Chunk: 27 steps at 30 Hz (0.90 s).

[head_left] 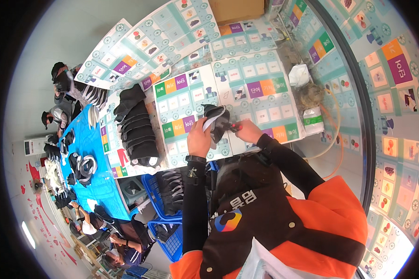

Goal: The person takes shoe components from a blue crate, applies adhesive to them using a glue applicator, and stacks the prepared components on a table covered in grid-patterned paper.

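Observation:
My left hand [199,139] is closed on the left edge of a black shoe upper [213,111] with a white strip along its side. The piece is held just above the patterned board on the table. My right hand [249,132] comes from the right, its fingers wrapped round a small tool with a red and black handle [235,126]. The tool's dark front end meets the right side of the upper; its tip cannot be made out against the black material. To the left lies an overlapping row of black shoe uppers [138,130].
The tabletop [260,79] is covered with colourful printed sheets. Blue baskets [173,242] with black pieces stand below its left side. A blue-covered table [97,186] runs further left, with people beyond it. At the right back are a white crumpled bag [300,75] and a hose [338,111].

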Tool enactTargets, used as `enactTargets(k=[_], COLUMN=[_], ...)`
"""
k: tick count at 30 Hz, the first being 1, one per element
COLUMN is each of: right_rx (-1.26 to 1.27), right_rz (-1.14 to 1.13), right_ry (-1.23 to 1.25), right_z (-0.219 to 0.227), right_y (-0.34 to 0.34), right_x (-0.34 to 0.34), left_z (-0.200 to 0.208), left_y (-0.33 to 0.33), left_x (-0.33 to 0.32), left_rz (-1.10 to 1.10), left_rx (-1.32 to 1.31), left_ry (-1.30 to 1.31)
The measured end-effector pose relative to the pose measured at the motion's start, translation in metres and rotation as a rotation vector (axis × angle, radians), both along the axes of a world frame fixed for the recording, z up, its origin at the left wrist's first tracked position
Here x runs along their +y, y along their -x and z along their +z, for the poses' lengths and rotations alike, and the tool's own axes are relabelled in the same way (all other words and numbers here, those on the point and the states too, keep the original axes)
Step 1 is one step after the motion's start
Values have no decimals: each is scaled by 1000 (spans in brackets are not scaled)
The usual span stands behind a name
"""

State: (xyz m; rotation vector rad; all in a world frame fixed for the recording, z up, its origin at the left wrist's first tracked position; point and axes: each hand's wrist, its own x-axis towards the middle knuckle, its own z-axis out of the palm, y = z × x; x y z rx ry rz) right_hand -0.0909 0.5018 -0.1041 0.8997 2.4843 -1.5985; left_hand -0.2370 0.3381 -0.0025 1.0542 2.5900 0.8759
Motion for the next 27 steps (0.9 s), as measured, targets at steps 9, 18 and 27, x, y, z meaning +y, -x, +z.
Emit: enactTargets(k=[9,18,27], right_rx=[-18,-109,-100], right_rz=[44,16,14], right_ry=[62,231,87], right_z=[0,3,13], right_y=[-7,-18,-17], right_x=[-9,-12,-15], left_z=[-6,-13,-17], left_y=[-3,1,9], left_x=[-12,-10,4], left_rz=[37,19,13], left_rx=[-20,-1,-13], left_ry=[-36,-57,-4])
